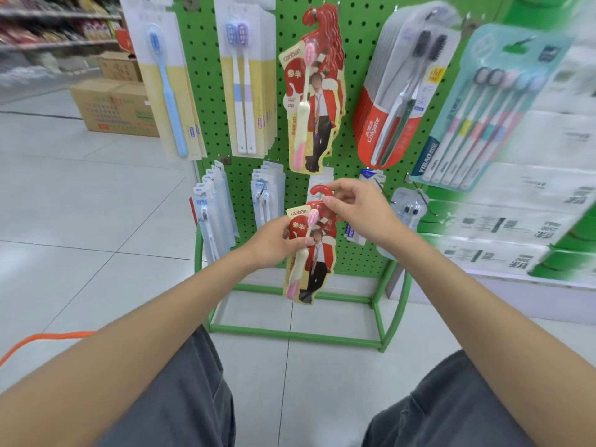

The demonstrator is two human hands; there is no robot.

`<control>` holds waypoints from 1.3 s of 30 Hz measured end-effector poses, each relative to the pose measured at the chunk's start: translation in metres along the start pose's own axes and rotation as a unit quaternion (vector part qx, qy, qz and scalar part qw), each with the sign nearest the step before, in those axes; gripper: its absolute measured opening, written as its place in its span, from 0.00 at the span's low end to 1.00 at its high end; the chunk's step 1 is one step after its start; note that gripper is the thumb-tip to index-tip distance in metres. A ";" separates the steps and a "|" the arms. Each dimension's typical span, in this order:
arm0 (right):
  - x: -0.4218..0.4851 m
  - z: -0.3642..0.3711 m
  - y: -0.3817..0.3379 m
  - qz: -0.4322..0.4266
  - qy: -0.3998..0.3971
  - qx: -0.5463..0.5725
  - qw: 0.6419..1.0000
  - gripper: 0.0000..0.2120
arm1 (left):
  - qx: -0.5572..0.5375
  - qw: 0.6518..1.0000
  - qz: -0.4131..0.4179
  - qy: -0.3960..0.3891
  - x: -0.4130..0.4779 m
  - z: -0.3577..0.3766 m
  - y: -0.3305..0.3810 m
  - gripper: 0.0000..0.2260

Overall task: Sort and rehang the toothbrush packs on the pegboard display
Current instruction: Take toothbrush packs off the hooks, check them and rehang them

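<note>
**Item:** pack (317,262), red card with one pink-and-cream brush. Held in front of the lower pegboard (206,75), off any peg, hanging roughly upright.

**Left hand** (274,245): fingers closed round the pack's middle, thumb across the front.

**Right hand** (361,217): fingers pinching the pack's curved red top.

**Matching stock:** red stack (319,98) on the upper row, directly above the held pack. This is the likely destination.

**Neighbours:** Colgate packs (387,124) and five-brush pack (477,130) to the right; lower packs (216,214) to the left.

**Risks:**
- The top of the card may miss the peg tip, because the right fingers cover it.
- The thin card may bend or slip if it is pushed on at an angle.
- Lifting the pack could nudge the red stack and shed packs from its peg.
- The Colgate packs hang tilted and close by, so they are easily knocked.

**Not legible:**
- The hang hole of the held pack.
- The peg carrying the red stack, mostly hidden.
- The stock behind both hands.
- The right edge of the display, which is blurred.
</note>
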State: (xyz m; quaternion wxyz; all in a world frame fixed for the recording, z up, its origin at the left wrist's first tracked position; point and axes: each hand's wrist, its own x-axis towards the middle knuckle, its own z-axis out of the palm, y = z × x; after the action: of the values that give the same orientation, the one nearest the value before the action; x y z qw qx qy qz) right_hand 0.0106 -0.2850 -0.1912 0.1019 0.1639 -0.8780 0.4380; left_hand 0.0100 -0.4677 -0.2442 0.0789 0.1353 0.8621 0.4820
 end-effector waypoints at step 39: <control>0.179 -0.157 -0.130 -0.031 0.108 -0.233 0.966 0.09 | 0.036 0.964 0.154 0.214 0.115 -0.133 0.195 0.09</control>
State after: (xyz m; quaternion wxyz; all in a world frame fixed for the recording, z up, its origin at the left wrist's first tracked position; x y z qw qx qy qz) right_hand -0.1005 -0.2681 0.0557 0.2449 0.1145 -0.9342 0.2327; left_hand -0.1042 -0.4428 -0.0093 -0.1877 0.1627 0.8441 0.4751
